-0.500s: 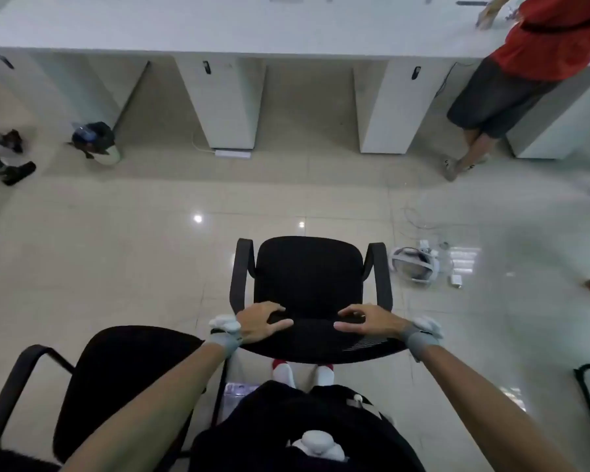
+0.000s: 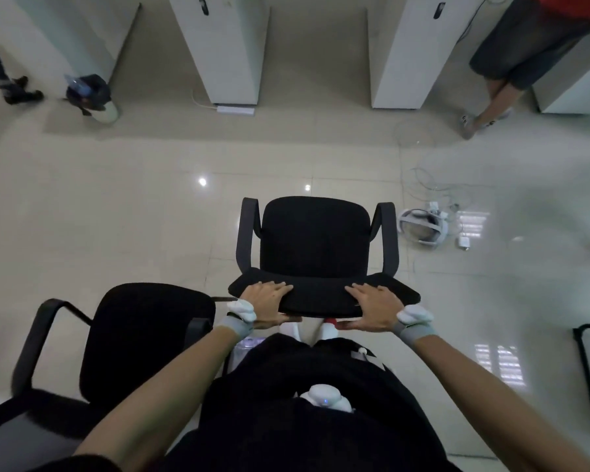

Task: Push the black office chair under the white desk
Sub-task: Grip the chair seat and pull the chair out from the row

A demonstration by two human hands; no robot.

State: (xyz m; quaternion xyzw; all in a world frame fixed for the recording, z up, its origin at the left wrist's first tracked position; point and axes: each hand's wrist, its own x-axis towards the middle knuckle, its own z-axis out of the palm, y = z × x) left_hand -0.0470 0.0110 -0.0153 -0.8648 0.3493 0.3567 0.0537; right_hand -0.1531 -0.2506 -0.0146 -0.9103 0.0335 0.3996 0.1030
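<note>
The black office chair (image 2: pixel 315 247) is gripped at its backrest top by the left hand (image 2: pixel 264 303) and right hand (image 2: pixel 375 306), fingers curled over. If it is steered off-line, a white worktop leg (image 2: pixel 225 49) could be struck, or the cables (image 2: pixel 433 185) on the floor snagged.

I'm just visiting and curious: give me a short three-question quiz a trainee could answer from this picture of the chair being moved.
1. True or false: both hands rest on the top of the backrest of the black office chair.
2. Which lies on the floor just right of that chair? A) a white headset with cables B) a red bucket C) a stack of books
3. Fill in: a second black chair stands to the person's ____ side.

Key:
1. True; the left hand and right hand grip the backrest.
2. A; the white headset.
3. Left.
</note>
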